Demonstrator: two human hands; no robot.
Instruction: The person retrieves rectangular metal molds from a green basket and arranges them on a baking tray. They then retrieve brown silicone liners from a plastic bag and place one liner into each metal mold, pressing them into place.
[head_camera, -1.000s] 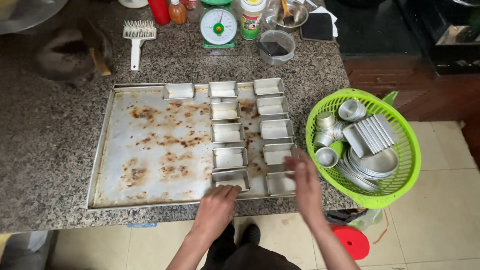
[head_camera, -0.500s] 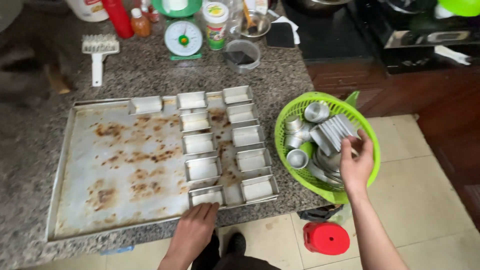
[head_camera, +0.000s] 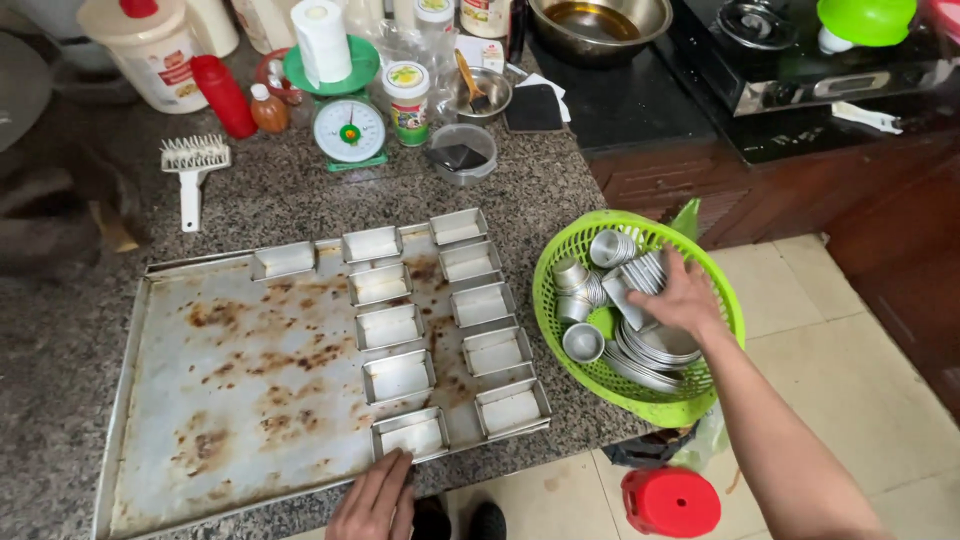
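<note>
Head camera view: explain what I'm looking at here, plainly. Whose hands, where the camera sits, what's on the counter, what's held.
The camera is worn on a person's head and looks down at their own bare hands. The left hand rests at the near edge of a large stained baking tray on a granite counter, touching the nearest of eleven small rectangular tins set in rows. The right hand reaches into a green basket of metal moulds, its fingers on a stack of rectangular tins. Behind stand a kitchen scale, a brush and bottles.
</note>
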